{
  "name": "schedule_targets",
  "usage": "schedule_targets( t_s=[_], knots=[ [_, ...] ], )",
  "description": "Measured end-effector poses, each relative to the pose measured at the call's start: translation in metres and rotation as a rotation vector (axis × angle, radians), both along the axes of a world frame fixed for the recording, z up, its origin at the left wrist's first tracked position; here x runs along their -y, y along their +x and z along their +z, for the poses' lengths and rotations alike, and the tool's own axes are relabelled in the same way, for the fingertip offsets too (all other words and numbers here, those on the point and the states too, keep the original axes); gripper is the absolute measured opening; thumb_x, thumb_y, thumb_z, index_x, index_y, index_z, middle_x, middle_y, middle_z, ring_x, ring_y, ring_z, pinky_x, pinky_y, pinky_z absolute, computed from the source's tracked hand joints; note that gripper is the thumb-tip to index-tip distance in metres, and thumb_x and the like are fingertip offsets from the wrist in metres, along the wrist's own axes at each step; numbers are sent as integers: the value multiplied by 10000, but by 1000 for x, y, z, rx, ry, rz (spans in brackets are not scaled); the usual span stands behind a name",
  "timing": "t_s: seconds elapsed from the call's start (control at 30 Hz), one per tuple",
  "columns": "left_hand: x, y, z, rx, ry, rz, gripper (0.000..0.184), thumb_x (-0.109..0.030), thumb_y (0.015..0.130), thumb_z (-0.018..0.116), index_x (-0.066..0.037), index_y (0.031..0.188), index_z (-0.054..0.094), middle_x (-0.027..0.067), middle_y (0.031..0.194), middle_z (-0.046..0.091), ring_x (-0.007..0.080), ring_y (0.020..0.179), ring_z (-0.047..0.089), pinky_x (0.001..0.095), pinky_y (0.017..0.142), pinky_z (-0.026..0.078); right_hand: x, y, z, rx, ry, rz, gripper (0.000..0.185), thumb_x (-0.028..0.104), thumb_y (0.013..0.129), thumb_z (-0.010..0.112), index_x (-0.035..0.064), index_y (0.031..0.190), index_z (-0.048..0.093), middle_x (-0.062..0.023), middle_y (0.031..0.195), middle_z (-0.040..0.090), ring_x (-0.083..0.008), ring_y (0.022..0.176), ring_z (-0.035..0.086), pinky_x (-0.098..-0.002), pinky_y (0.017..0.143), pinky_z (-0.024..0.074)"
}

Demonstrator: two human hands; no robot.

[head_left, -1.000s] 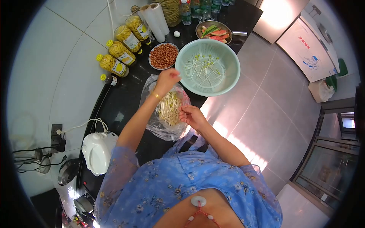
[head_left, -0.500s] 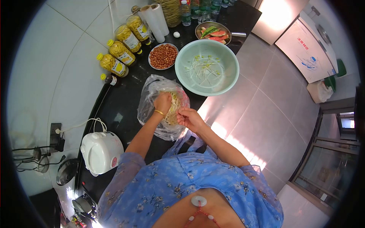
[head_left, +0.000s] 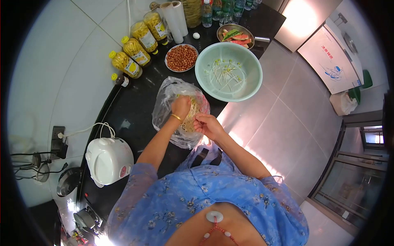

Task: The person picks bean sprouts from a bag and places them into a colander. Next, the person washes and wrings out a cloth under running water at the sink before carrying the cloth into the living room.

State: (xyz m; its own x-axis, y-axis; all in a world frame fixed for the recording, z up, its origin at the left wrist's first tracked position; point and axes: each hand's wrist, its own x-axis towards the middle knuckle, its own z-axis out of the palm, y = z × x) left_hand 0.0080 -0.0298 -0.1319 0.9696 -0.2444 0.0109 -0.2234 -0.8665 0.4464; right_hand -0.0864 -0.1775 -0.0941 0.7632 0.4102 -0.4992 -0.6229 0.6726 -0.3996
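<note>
A clear plastic bag [head_left: 164, 98] with pink print lies opened on the black counter, holding a pile of pale bean sprouts [head_left: 189, 119]. Inside it, my left hand [head_left: 181, 106], with a gold bangle at the wrist, is closed over the sprouts; its fingertips are partly hidden. My right hand [head_left: 209, 126] is at the bag's right side, thumb and fingers pinched together beside the sprouts. Whatever is in that pinch is too small to make out. Just beyond the bag, a pale green basin [head_left: 254, 84] has some loose sprouts [head_left: 223, 76] spread on its bottom.
A plate of peanuts [head_left: 181, 57], an egg [head_left: 196, 36] and a pan [head_left: 251, 39] of melon rinds stand behind. Yellow-capped bottles [head_left: 126, 64] line the wall on the left. A white rice cooker [head_left: 108, 160] sits at left. The counter's right edge drops to tiled floor [head_left: 279, 123].
The view has shifted slightly, so the counter things appear a little further right. Both hands stay at the bag, the left still closed over the sprouts and the right still pinched.
</note>
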Motion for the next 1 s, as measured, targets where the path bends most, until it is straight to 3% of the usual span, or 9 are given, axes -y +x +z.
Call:
schedule_targets(
  t_s=[0.27, 0.37, 0.47, 0.53, 0.67, 0.73, 0.77, 0.93, 1.0],
  knots=[
    [2, 0, -7, 105, 10, -44, 86, -162, 756, 555, -89, 753, 601, 142, 821, 584, 333, 753, 588, 452, 630, 453, -2, -2, -6, -1, -10, -22, 107, 91, 851, 522, -1, 862, 574, -71, 698, 592, -161, 583, 580, -262, 545, 484],
    [-4, -2, -1, 8, 18, -11, 90, -162, 756, 573, -83, 739, 611, 129, 824, 588, 325, 751, 588, 437, 631, 454, 5, -4, -2, 6, -51, -29, 115, 100, 854, 519, 2, 862, 577, -69, 697, 592, -161, 590, 581, -263, 549, 481],
    [-23, -14, 16, -37, -154, -25, 125, -197, 740, 600, -77, 758, 628, 135, 804, 586, 321, 711, 583, 396, 626, 457, 8, -5, -4, 14, -49, -40, 118, 104, 855, 521, 1, 861, 577, -68, 699, 591, -162, 592, 578, -264, 554, 479],
    [-33, -24, 34, -6, -303, -56, 100, -144, 735, 630, -54, 778, 637, 95, 731, 574, 232, 664, 587, 325, 587, 452, 6, -7, -8, 14, -35, -45, 118, 105, 854, 523, 1, 860, 577, -67, 699, 591, -163, 592, 576, -265, 557, 478],
    [-46, -35, 65, -15, -556, -26, 77, -108, 754, 635, -44, 796, 632, 55, 707, 580, 165, 610, 564, 269, 547, 431, 0, 0, -4, 3, -28, -31, 97, 92, 848, 518, 12, 855, 572, -74, 715, 586, -161, 593, 575, -261, 547, 476],
    [-50, -41, 91, -221, -905, 110, 82, -84, 787, 627, -12, 826, 624, 24, 697, 597, 78, 556, 519, 199, 509, 395, -4, 4, -4, 6, -47, -21, 92, 90, 847, 519, 15, 851, 571, -75, 721, 586, -160, 599, 575, -259, 548, 474],
    [-52, -42, 109, -267, -895, 140, 108, -88, 813, 609, 16, 840, 609, 27, 707, 617, 42, 536, 498, 173, 481, 378, -6, 8, -5, 34, -47, -34, 100, 95, 850, 519, 12, 859, 573, -75, 730, 587, -157, 606, 575, -257, 554, 476],
    [-56, -35, 132, -373, -1130, 211, 84, -65, 800, 602, 13, 831, 597, 28, 703, 618, 32, 522, 483, 162, 451, 366, -25, 19, 15, 122, -46, 22, 142, 119, 866, 509, 2, 903, 581, -78, 758, 596, -153, 639, 586, -257, 583, 490],
    [-58, -31, 128, -363, -1153, 242, 68, -67, 797, 602, -1, 816, 598, 27, 703, 618, 29, 513, 476, 160, 439, 349, -29, 16, 36, 107, -40, 196, 179, 136, 881, 495, -8, 936, 586, -82, 768, 604, -153, 662, 598, -259, 608, 503]
  ],
)
